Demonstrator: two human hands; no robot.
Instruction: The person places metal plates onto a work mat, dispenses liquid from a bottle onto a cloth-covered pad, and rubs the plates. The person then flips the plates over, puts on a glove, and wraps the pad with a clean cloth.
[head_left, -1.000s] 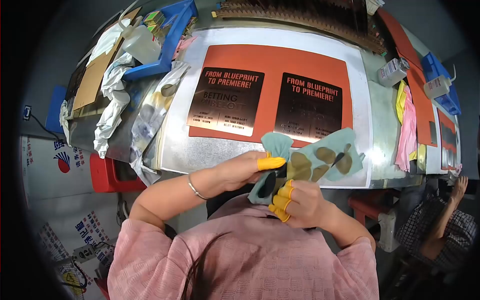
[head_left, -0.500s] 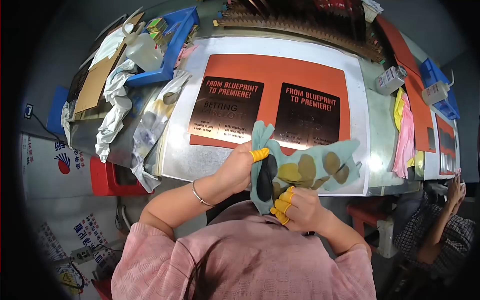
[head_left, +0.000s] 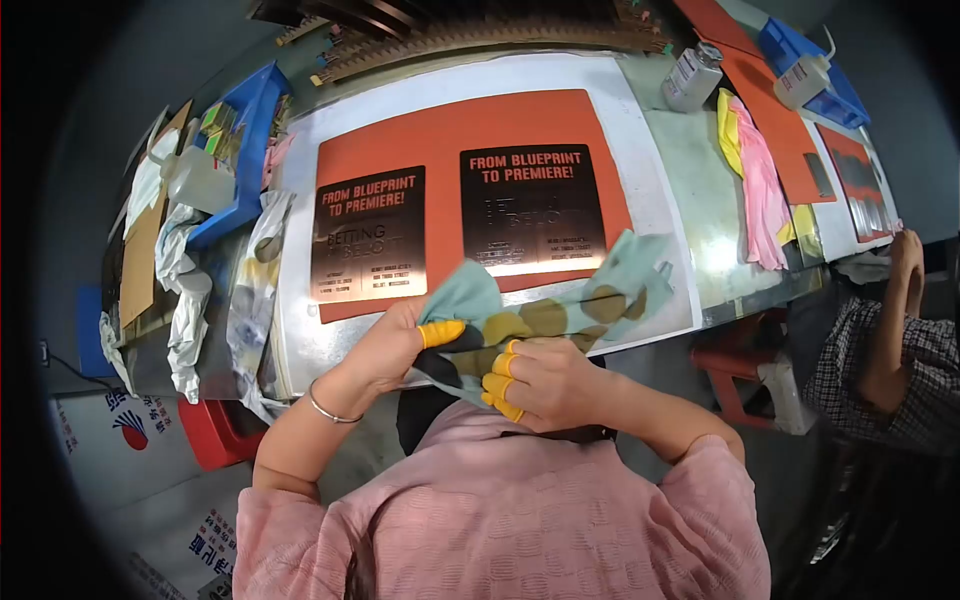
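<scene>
A pale green rag (head_left: 560, 316) with black, olive and yellow stains is stretched between my two hands, over the near edge of the table. My left hand (head_left: 392, 345) is closed on its left end, a yellow finger cot on the thumb. Close beside it, my right hand (head_left: 545, 378) grips the lower middle of the rag, with yellow cots on several fingers. Beyond the rag, two dark metallic printed plates (head_left: 370, 240) (head_left: 525, 212) rest on an orange sheet (head_left: 440, 150). Their heading reads "FROM BLUEPRINT TO PREMIERE!".
At left are a blue tray (head_left: 245, 190), a squeeze bottle (head_left: 198, 182) and crumpled stained cloths (head_left: 258, 290). A solvent-like bottle (head_left: 692, 78) and a pink cloth (head_left: 757, 195) are on the right. A wooden rack (head_left: 470, 55) spans the back. A co-worker's hands (head_left: 906, 262) are at far right.
The view has swung, so the table things sit further left. My hands have come closer together, and the rag's left part, hanging upright before, now leans over and is more bunched.
</scene>
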